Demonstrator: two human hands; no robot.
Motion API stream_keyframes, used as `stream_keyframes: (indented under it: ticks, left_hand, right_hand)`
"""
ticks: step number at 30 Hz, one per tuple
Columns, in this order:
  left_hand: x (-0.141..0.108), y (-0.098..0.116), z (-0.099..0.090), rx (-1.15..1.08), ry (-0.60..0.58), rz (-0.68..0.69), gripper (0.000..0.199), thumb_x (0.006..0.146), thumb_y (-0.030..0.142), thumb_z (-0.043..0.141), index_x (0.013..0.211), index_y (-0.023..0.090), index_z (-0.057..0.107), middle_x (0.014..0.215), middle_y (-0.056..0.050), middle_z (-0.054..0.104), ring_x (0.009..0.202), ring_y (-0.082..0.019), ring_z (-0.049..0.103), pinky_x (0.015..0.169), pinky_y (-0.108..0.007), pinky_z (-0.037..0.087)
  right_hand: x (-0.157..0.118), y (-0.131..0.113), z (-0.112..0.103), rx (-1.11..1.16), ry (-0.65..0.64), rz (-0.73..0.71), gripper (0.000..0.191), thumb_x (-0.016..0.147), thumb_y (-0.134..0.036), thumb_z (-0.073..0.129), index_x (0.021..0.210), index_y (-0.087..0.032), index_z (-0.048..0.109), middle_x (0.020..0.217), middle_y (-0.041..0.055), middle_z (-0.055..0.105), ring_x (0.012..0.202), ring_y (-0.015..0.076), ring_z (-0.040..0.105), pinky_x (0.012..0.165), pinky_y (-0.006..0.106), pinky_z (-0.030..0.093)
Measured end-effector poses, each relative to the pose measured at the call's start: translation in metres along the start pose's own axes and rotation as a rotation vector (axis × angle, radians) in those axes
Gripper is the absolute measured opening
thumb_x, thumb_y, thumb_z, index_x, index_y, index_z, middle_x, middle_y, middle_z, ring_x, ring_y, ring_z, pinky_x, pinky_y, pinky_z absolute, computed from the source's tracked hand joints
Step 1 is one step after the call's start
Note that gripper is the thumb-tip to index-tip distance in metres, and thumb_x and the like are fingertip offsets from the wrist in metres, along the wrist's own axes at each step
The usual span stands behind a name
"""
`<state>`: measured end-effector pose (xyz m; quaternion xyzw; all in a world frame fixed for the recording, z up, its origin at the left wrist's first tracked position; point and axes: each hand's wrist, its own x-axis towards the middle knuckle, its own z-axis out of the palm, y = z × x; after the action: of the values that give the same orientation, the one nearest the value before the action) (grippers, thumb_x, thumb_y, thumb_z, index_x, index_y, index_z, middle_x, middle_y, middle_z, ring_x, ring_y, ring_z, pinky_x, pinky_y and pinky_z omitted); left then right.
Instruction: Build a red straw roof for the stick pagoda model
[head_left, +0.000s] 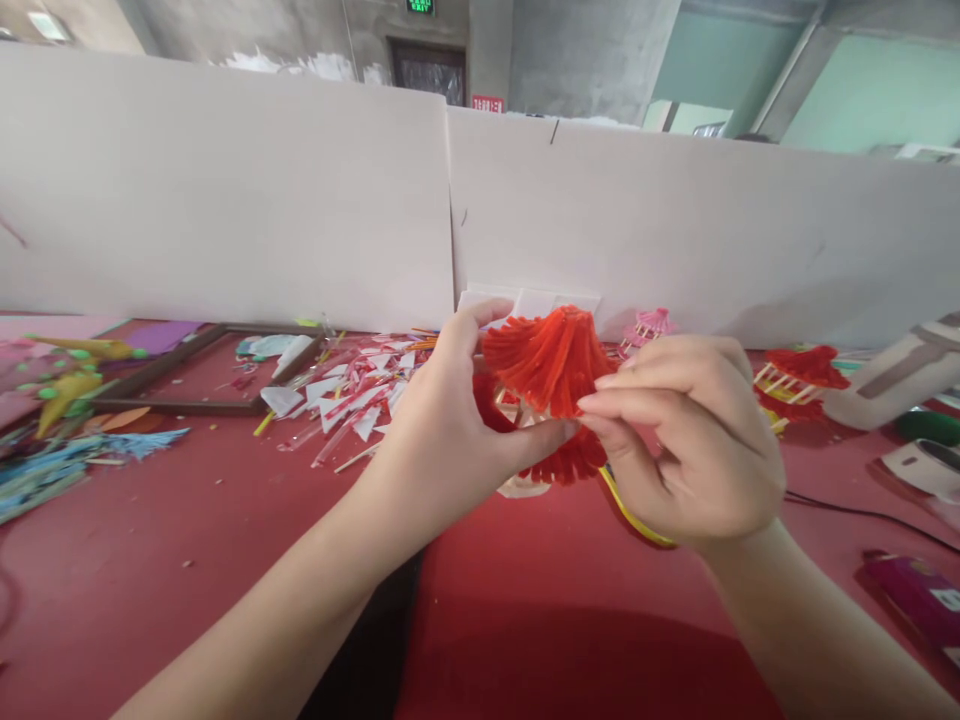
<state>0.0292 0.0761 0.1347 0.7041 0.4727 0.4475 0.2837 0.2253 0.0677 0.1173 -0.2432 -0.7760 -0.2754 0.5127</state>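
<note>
A red fuzzy cone-shaped piece point(559, 360), like a small roof, is held up over the table in the middle of the view. More red fuzzy strips show below it, partly hidden by the thumb. My left hand point(457, 420) wraps round its left side, thumb in front and fingers behind. On the right, my right hand point(682, 435) pinches the lower right edge of the red piece between thumb and fingertips. A yellow strip point(637, 515) lies beneath my right hand.
Wrapped sticks point(360, 390), an empty brown frame point(187, 407) and blue strips point(67, 460) lie left on the red table point(225, 580). Pink point(651, 325) and red point(802, 380) small structures stand right, near a black cable point(870, 508) and purple packet point(915, 595). White panels point(225, 190) rise behind.
</note>
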Motion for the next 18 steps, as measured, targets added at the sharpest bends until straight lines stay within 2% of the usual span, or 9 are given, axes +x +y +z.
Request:
stream_keyframes:
  ticks: [3,8,11,14,18]
  left_hand:
    - [0.0,-0.001,0.001,0.021,0.01,0.025,0.09,0.065,0.045,0.089,0.142,0.028,0.046,0.128,-0.009,0.065,0.117,-0.035,0.063,0.099,-0.051,0.051]
    - [0.0,-0.001,0.0,0.028,0.01,0.059,0.085,0.068,0.037,0.087,0.141,0.028,0.046,0.127,-0.007,0.064,0.113,-0.032,0.064,0.095,-0.045,0.052]
    - [0.0,-0.002,0.0,0.01,-0.009,0.08,0.081,0.068,0.032,0.086,0.14,0.029,0.046,0.124,-0.006,0.065,0.11,-0.03,0.066,0.093,-0.042,0.053]
    - [0.001,-0.004,0.0,-0.003,0.0,0.084,0.087,0.066,0.031,0.088,0.141,0.029,0.045,0.125,-0.006,0.066,0.113,-0.032,0.065,0.096,-0.045,0.053]
    - [0.002,-0.005,0.0,0.025,0.014,0.093,0.093,0.065,0.04,0.091,0.144,0.028,0.044,0.125,-0.009,0.066,0.118,-0.035,0.063,0.103,-0.051,0.05]
  right_hand:
    - [0.0,0.001,0.003,0.04,0.017,0.022,0.016,0.088,-0.007,0.065,0.089,-0.022,0.069,0.082,0.0038,0.069,0.08,0.0218,0.066,0.074,0.044,0.055]
    - [0.001,-0.001,0.004,0.056,0.039,0.006,0.015,0.084,-0.015,0.078,0.095,-0.018,0.069,0.085,0.0046,0.071,0.083,0.0221,0.067,0.076,0.042,0.056]
    - [0.001,-0.003,0.004,0.061,0.031,0.016,0.014,0.083,-0.011,0.077,0.091,-0.019,0.069,0.083,0.004,0.07,0.082,0.0218,0.066,0.074,0.041,0.055]
    - [-0.001,0.0,0.005,0.128,0.074,0.045,0.013,0.084,-0.01,0.074,0.088,-0.021,0.069,0.082,0.0023,0.07,0.079,0.0208,0.066,0.071,0.04,0.055]
    - [-0.003,0.007,0.01,0.313,0.072,0.134,0.01,0.086,-0.015,0.069,0.086,-0.025,0.067,0.084,0.0009,0.068,0.078,0.0193,0.065,0.07,0.04,0.055]
